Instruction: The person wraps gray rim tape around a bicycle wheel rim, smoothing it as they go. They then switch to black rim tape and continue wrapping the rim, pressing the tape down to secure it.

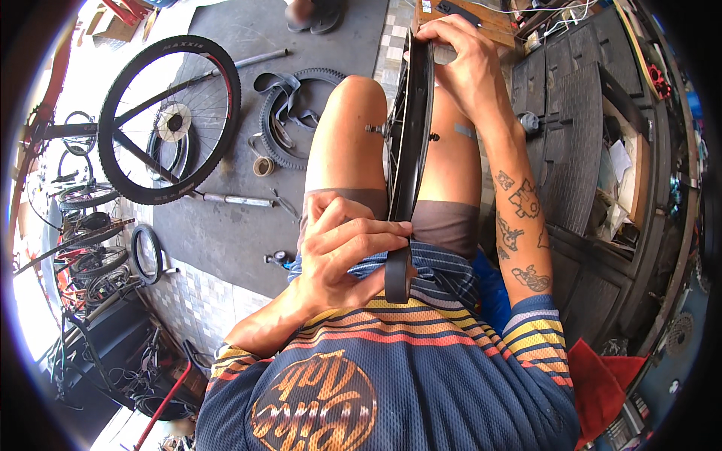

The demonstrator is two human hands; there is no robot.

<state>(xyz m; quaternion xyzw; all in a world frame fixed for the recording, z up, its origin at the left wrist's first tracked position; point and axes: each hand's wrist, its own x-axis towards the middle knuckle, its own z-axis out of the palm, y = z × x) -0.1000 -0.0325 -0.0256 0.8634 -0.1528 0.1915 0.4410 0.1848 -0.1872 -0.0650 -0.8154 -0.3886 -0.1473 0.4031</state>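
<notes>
The bare bicycle rim point(410, 128) stands upright between the person's knees; the right hand point(462, 64) grips its far edge. The left hand point(346, 244) pinches a black rim strip point(397, 274) against the near edge; beyond it a tyred wheel point(169, 120) lies on the floor point(226, 233).

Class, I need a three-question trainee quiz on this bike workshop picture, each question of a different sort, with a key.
1. True or false: the bare wheel rim stands upright between the person's knees.
2. Which hand grips the rim's far edge? A) left hand B) right hand
3. Fill in: the left hand presses a black ___ against the rim's near edge.

Key: 1 true; 2 B; 3 rim strip (rubber band).
</notes>
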